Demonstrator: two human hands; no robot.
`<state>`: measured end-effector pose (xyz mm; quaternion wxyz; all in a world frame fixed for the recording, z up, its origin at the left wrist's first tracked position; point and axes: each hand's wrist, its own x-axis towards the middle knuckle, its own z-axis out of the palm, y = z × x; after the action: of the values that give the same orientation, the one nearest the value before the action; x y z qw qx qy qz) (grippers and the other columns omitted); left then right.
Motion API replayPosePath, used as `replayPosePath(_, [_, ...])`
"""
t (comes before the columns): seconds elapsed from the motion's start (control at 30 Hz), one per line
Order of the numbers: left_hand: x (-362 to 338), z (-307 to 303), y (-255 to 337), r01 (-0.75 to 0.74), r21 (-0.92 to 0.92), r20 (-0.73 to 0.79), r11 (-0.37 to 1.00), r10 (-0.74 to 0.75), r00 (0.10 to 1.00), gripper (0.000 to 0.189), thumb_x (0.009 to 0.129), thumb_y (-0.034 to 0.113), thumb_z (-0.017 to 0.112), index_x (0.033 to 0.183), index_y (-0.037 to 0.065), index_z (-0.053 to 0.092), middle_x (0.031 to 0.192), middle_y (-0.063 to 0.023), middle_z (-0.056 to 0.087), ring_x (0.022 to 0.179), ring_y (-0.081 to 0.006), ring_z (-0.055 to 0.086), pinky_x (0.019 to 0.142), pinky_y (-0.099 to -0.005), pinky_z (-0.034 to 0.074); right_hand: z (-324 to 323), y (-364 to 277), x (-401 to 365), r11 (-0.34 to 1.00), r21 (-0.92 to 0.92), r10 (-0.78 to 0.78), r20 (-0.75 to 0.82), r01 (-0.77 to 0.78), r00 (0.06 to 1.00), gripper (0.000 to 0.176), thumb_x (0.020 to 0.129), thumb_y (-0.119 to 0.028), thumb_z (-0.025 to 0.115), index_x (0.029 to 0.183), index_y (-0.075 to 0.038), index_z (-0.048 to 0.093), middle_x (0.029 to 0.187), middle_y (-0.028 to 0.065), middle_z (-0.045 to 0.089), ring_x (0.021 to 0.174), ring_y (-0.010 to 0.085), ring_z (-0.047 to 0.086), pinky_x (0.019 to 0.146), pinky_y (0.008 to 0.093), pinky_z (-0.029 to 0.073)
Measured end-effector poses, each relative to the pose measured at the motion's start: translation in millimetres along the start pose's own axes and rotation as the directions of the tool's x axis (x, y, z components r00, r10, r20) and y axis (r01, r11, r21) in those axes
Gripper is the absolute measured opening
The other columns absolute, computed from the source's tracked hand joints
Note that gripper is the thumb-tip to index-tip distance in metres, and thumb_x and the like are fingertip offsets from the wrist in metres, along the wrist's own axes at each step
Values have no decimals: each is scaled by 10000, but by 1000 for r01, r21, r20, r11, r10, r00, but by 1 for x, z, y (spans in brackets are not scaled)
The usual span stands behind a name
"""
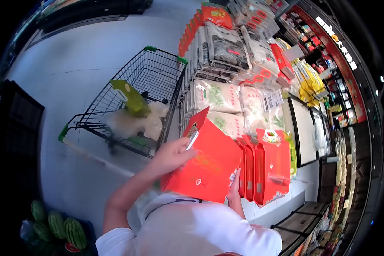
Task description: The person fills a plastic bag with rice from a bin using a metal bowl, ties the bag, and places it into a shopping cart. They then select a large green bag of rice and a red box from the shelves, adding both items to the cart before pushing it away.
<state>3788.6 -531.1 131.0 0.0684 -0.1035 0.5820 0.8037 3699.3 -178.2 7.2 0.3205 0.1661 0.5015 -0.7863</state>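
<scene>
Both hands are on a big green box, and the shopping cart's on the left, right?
The color's wrong: the head view shows the left hand and right hand on a big red box. The shopping cart is on the left.

Wire cart (pixel 89 109) on grey floor (pixel 94 42); green pack (pixel 132 99) leans at cart's left edge, pale plastic bags (pixel 152 126) toward its right edge, partly blurred. Bag stack: leaf-print bags (pixel 217 96) near edge, dark-print bags (pixel 227 46) behind, orange-red pack (pixel 216 15) far edge. Price card (pixel 272 100) right. Watermelons (pixel 74 233) at floor's near-left corner. Yellow bags (pixel 309 81) right of stack.
</scene>
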Motion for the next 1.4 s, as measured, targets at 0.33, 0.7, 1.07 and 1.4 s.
replayPosePath(0.33, [-34,-74,101,-148,-144,-637,978,23,770,122,944,165,600,939,55,549,614,29,522,470,-39,458,444,-201,332,213,-36,222,883,-322,447,350,-342,823,783,933,-705,415,1465,-130,428,1395,68,547,1243,253,550,1030,465,454])
replayPosePath(0.7, [110,-153,171,-273,-118,-834,955,53,548,149,965,163,548,1005,21,555,614,30,468,489,-44,435,467,-190,360,369,27,460,660,-336,704,588,-672,398,693,932,-645,504,1372,-110,531,1231,71,659,1048,166,665,865,359,562])
replayPosePath(1.07, [249,-263,125,-384,-276,-841,881,-27,541,151,976,182,552,883,69,515,638,41,402,552,-55,384,523,-204,313,396,59,621,775,-411,632,525,-480,571,672,979,-643,382,1410,-140,500,1275,25,644,1082,129,648,922,320,526])
replayPosePath(1.4, [347,-339,56,-420,-436,-833,796,-180,523,112,983,166,540,958,58,524,748,12,475,656,-118,447,656,-252,402,403,132,732,749,-580,588,356,-322,726,1018,840,-808,415,1506,-43,339,1522,159,384,1420,281,333,1142,422,268])
